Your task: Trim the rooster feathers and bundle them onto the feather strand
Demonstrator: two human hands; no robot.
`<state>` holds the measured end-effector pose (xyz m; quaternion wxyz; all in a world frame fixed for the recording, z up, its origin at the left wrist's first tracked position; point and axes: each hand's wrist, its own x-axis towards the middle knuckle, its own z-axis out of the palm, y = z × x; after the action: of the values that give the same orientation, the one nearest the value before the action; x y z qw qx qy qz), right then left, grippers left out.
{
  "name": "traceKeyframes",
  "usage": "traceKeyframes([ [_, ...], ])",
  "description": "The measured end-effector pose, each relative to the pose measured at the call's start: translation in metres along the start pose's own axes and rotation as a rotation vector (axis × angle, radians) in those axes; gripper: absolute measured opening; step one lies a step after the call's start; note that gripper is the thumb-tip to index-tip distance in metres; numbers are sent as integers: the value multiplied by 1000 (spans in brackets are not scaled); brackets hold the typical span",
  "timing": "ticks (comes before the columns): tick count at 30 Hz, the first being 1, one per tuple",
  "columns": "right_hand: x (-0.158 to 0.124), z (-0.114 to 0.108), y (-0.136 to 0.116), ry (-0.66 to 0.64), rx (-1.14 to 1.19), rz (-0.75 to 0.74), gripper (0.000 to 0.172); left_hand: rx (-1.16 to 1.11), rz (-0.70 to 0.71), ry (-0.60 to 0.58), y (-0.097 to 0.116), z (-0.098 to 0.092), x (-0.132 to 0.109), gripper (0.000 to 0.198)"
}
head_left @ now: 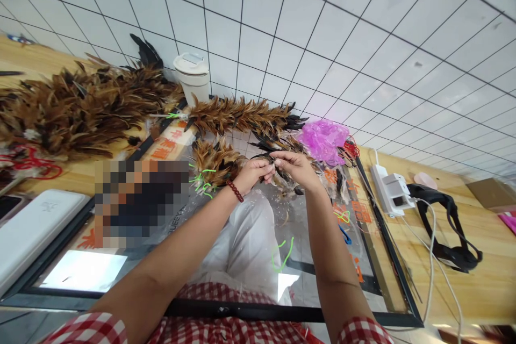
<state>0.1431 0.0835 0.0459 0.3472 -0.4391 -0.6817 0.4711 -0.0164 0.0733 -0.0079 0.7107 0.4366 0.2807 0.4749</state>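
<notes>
My left hand (257,174), with a dark red bead bracelet (235,191) on its wrist, is closed in a pinch at the middle of the glass tabletop. Meeting it fingertip to fingertip, my right hand (296,167) pinches too. A small pale feather (273,166) seems to be between the fingers, mostly hidden. Brown and black loose feathers (288,185) lie under and behind my right hand. Left of my left hand is a bunch of brown feathers (220,162) with bright green ties (203,176). Behind it stretches a long feather strip (242,116) with black tips at its right end.
A white lidded cup (193,78) stands by the tiled wall, beside a big feather pile (76,107). Pink plastic (324,141) lies at back right. Rightward are a power strip (389,188) with cables and a black strap (447,226). A white box-shaped device (44,231) sits left.
</notes>
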Motion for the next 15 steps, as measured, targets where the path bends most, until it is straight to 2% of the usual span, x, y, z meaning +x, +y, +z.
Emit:
traceKeyframes([
  [3,0,-1,0,10,41,2,33,-28,-2,-10,-1,-1,0,32],
  [9,1,1,0,20,-30,-67,22,-50,3,-9,-4,-4,1,28],
  [15,0,-2,3,-13,63,26,36,-42,-6,18,-2,-2,1,31],
])
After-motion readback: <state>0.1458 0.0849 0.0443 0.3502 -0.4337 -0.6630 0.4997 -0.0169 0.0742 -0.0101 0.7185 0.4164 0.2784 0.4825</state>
